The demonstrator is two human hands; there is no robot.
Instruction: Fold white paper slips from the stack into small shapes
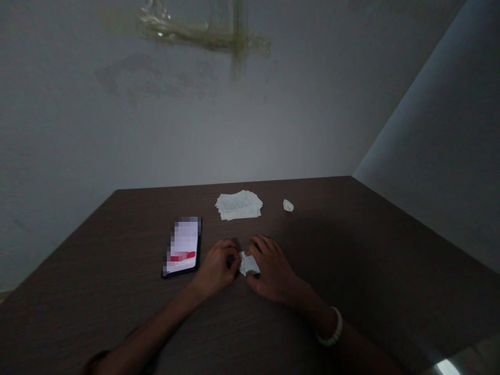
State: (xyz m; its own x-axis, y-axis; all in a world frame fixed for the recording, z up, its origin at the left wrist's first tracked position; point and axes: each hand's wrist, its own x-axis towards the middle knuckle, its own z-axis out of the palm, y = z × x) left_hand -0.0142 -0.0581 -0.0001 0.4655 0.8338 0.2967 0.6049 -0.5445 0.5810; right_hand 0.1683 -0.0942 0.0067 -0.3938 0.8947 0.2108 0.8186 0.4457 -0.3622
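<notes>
A small slip of paper [249, 264], white with faint print and crease lines, lies on the table between my hands. My left hand [219, 264] is at its left edge, with curled fingers and the thumb closed in a pinch there. From the right, my right hand [271, 268] reaches over the slip. Its thumb is at the lower edge and its index finger at the top, holding the paper against the table; the palm hides the slip's right part. A white beaded bracelet [332, 330] circles the right wrist.
Beyond my hands lies a loose stack of printed paper slips [239, 205]. To its right is a small crumpled paper [288, 205]. A phone [182, 246] with a lit screen rests left of my left hand. The dark table [390, 250] meets grey walls behind and right.
</notes>
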